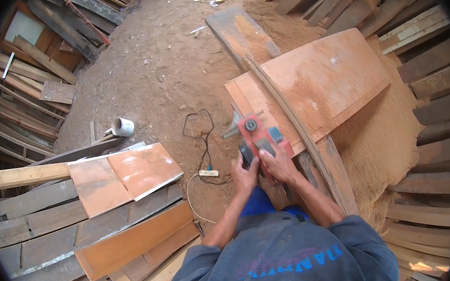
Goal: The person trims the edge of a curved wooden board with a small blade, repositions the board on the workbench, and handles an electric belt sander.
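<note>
Both hands are closed on a red electric planer (260, 137). My left hand (245, 175) grips its near left side, beside a round black part. My right hand (277, 163) is wrapped round its handle, with the fingers partly hidden. The planer is at the near left end of a wide orange-brown wooden panel (333, 81), strewn with sawdust. Whether its base touches the panel, I cannot tell. A long narrow wooden strip (286, 105) lies across the panel, just right of the planer. Beneath the panel runs a thick plank (231, 31).
A black cord (203, 137) and a white power strip (208, 173) lie on the dirt floor to the left. Stacked boards (137, 238) and a white bucket (122, 127) stand left of them. Sawdust (382, 141) heaps right of the panel, before leaning planks (438, 101).
</note>
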A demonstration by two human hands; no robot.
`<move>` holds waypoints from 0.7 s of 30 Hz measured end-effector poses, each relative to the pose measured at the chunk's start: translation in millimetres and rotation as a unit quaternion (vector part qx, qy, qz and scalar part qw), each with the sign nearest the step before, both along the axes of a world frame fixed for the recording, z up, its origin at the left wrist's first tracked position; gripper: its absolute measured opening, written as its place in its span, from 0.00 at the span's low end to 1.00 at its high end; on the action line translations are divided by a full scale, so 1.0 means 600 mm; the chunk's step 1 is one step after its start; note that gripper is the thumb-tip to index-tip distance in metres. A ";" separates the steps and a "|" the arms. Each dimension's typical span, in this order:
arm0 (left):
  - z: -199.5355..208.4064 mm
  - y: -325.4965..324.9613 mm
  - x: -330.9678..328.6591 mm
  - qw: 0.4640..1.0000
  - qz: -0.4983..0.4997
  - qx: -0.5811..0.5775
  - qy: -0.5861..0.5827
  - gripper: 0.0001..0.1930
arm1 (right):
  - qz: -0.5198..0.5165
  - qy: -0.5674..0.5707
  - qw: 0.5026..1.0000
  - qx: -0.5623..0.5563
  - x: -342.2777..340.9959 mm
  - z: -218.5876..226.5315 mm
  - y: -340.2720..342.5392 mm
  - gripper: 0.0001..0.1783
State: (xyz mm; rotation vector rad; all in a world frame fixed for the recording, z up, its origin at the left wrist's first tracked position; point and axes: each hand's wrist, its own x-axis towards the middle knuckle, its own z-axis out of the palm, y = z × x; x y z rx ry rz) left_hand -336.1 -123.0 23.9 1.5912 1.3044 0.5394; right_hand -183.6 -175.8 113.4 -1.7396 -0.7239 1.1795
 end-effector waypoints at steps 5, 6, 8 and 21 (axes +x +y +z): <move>0.024 -0.153 -0.039 0.998 -0.034 0.045 0.016 0.41 | 0.003 -0.045 0.999 -0.022 -0.037 -0.012 -0.164 0.28; 0.023 -0.157 -0.041 1.000 -0.023 0.016 0.005 0.42 | 0.011 -0.028 0.999 -0.030 -0.037 -0.013 -0.169 0.29; 0.022 -0.146 -0.040 1.000 -0.015 -0.016 -0.005 0.42 | 0.016 -0.012 0.999 -0.039 -0.036 -0.014 -0.160 0.31; 0.037 0.276 0.074 0.980 0.015 -0.069 -0.188 0.21 | 0.019 -0.081 0.995 0.053 0.061 -0.009 0.275 0.36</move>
